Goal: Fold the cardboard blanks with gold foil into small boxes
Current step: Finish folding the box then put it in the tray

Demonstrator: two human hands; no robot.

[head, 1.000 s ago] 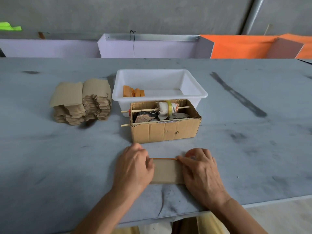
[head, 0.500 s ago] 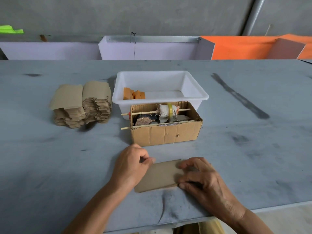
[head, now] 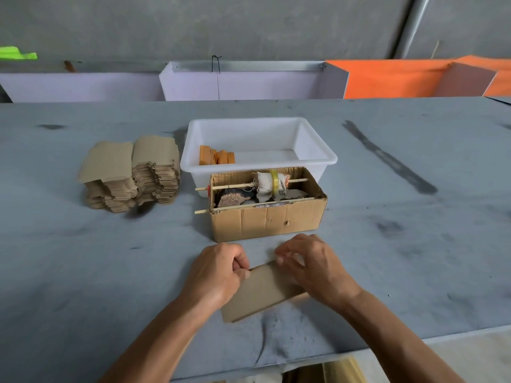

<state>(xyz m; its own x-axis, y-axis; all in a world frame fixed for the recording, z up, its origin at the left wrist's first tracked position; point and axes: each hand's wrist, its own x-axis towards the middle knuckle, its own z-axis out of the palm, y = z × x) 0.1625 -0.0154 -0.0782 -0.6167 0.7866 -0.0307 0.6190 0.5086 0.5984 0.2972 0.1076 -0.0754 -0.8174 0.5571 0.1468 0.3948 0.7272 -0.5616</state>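
The grey tabletop (head: 414, 258) fills the view, smudged with dark streaks. At its centre sits a white tub (head: 260, 134) with orange boxes (head: 217, 156) in its 9 o'clock corner. Touching the tub's 6 o'clock side is a brown carton (head: 268, 221) crossed by two thin sticks, with cloth and a tape roll (head: 273, 181) on the farther stick. At the tub's 9 o'clock, just apart, stands a stack (head: 132, 174) of brown blanks in two piles. At the carton's 6 o'clock, near the tabletop's edge, lies the blank (head: 262, 293), brown side up, skewed with one end toward 7 o'clock and the other toward 1 o'clock. The left hand (head: 218, 275) grips the blank's 10 o'clock edge, fingers curled into a loose fist. The right hand (head: 315, 268) covers the 1 o'clock end, its fingers blurred, so they seem to pinch the far corner, though I cannot tell for sure.
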